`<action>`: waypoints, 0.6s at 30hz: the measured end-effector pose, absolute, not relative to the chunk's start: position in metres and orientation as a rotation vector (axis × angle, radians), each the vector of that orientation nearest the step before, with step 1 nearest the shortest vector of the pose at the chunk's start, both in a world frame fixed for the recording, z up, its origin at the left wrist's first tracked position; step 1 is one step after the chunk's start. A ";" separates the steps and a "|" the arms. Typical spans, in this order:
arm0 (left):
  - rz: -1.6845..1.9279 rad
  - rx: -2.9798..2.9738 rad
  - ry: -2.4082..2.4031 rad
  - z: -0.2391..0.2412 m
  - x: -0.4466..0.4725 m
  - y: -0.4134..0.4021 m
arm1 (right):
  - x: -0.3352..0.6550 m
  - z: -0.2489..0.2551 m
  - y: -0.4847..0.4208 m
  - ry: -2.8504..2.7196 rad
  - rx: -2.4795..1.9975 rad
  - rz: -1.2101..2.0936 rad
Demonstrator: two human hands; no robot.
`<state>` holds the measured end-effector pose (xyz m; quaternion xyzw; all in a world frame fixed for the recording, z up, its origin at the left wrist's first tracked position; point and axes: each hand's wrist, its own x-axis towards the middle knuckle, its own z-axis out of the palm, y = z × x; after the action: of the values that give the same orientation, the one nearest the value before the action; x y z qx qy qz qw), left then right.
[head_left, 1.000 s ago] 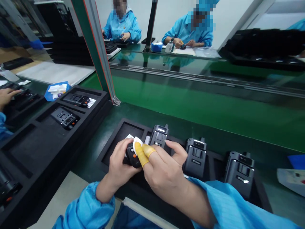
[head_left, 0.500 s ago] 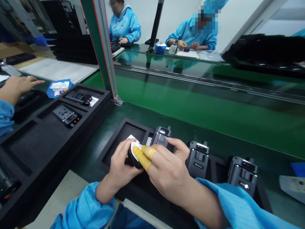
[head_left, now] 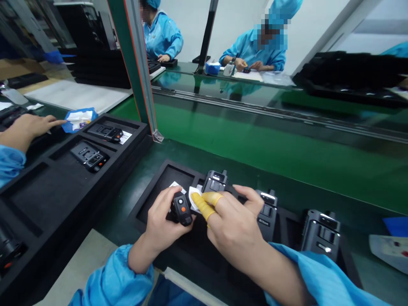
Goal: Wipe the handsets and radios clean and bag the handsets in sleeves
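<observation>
The radio [head_left: 185, 216] in the left hand [head_left: 157, 216] looks like matt black plastic with smooth buttons [head_left: 183, 209]. The wipe [head_left: 193, 198] is matt and white; whether cloth or paper cannot be told. The yellow finger covers [head_left: 204, 207] look like thin, wrinkled rubber. The tray [head_left: 174, 174] beneath seems dull black foam, the bench [head_left: 140, 174] smooth with a slight gloss. The sleeves [head_left: 117, 272] are creased cloth with a faint sheen; the bracket [head_left: 157, 136] is shiny metal.

Black radio [head_left: 185, 218] with orange and white buttons [head_left: 183, 209]
White cloth [head_left: 191, 193], yellow finger covers [head_left: 204, 207], blue sleeves [head_left: 318, 272]; dark grey radios [head_left: 315, 233], black trays [head_left: 47, 187], dark green table [head_left: 127, 199].
</observation>
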<state>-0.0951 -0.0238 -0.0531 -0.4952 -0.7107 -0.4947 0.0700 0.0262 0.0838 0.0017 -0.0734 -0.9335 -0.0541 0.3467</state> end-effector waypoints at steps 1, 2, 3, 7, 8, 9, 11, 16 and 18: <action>-1.499 -1.491 -2.124 -0.053 -0.095 -0.024 | 0.026 0.003 0.086 -2.416 -0.183 -0.127; -1.511 -1.492 -2.114 -0.054 -0.095 -0.024 | 0.026 0.004 0.087 -2.406 -0.166 -0.105; -1.521 -1.493 -2.109 -0.055 -0.095 -0.024 | 0.025 0.004 0.088 -2.400 -0.133 -0.074; -1.531 -1.532 -2.102 -0.057 -0.097 -0.026 | 0.019 0.004 0.091 -2.442 0.040 0.073; -1.530 -1.542 -2.104 -0.057 -0.098 -0.026 | 0.018 0.005 0.093 -2.472 0.065 0.096; -1.530 -1.549 -2.101 -0.057 -0.098 -0.026 | 0.017 0.005 0.094 -2.504 0.084 0.111; -1.523 -1.559 -2.089 -0.056 -0.098 -0.026 | 0.016 0.008 0.097 -2.555 0.114 0.128; -1.496 -1.557 -2.063 -0.054 -0.098 -0.025 | 0.020 0.012 0.104 -2.586 0.153 0.136; -1.497 -1.531 -2.081 -0.053 -0.098 -0.025 | 0.024 0.010 0.107 -2.581 0.135 0.130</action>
<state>-0.0980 -0.0254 -0.0533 -0.5112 -0.6948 -0.4998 0.0780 0.0237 0.1075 0.0104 0.0503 -0.9594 0.0484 0.2732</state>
